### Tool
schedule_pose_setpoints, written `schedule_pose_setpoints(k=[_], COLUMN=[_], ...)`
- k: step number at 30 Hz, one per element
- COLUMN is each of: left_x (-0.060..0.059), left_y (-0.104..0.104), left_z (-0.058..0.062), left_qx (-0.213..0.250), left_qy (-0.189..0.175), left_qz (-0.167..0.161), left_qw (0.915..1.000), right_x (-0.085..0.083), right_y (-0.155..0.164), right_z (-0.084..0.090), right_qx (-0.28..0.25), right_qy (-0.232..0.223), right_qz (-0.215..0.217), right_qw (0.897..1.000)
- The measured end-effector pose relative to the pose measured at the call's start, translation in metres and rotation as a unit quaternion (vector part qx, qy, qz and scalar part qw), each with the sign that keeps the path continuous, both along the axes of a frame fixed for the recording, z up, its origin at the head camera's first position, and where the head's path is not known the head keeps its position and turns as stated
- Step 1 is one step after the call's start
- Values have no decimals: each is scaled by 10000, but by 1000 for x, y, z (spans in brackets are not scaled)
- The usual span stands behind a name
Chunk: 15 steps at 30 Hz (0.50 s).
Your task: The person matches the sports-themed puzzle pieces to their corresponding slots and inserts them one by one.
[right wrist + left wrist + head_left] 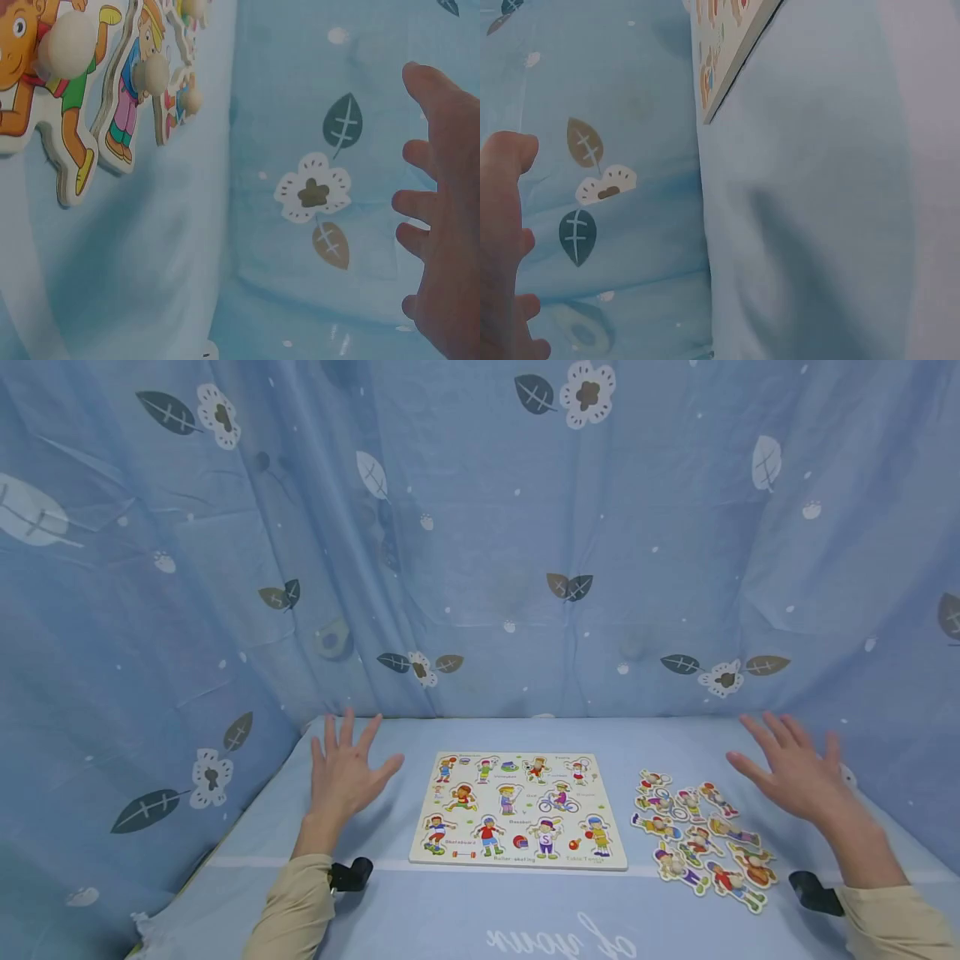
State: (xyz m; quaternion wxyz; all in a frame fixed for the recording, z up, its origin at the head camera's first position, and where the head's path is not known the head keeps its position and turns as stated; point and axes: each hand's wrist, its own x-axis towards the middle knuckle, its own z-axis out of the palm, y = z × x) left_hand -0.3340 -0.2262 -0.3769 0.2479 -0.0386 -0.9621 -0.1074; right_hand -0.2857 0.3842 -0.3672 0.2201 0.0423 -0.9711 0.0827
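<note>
A flat wooden puzzle board (pixel 487 810) with printed children playing sports lies on the table. To its right is a loose pile of puzzle pieces (pixel 697 839); in the right wrist view these pieces (pixel 124 112) carry round wooden knobs (pixel 71 46). My left hand (pixel 348 777) hovers left of the board, fingers spread, holding nothing. Beyond the pile on the right, my right hand (pixel 798 777) is also raised with fingers apart and nothing in it. Both wrist views show the hands from the side, away from the board and the pieces.
A light blue cloth (pixel 420 910) with white lettering covers the table. Blue curtains (pixel 480 543) printed with leaves and flowers hang behind it and at the sides. A small black device (pixel 351 875) is on the left wrist, another black device (pixel 816 893) on the right.
</note>
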Motion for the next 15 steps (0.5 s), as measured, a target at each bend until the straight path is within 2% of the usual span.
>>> schedule_pose_setpoints(k=[7,11,15], left_x=[1,1,1], left_y=[2,4,7], left_z=[0,-1,-4], left_qx=[672,847,1042], left_qy=[-724,-1094,-1462], left_qz=[-270,-277,-421], left_qw=[9947,9900,9829], right_x=[-1,-2,-1], right_y=[-4,-6,-8], right_z=[-2,-3,-4], right_qx=[26,5,3], right_qy=[-24,-71,-64], right_qz=[96,95,173], right_qw=[9999,9999,9998])
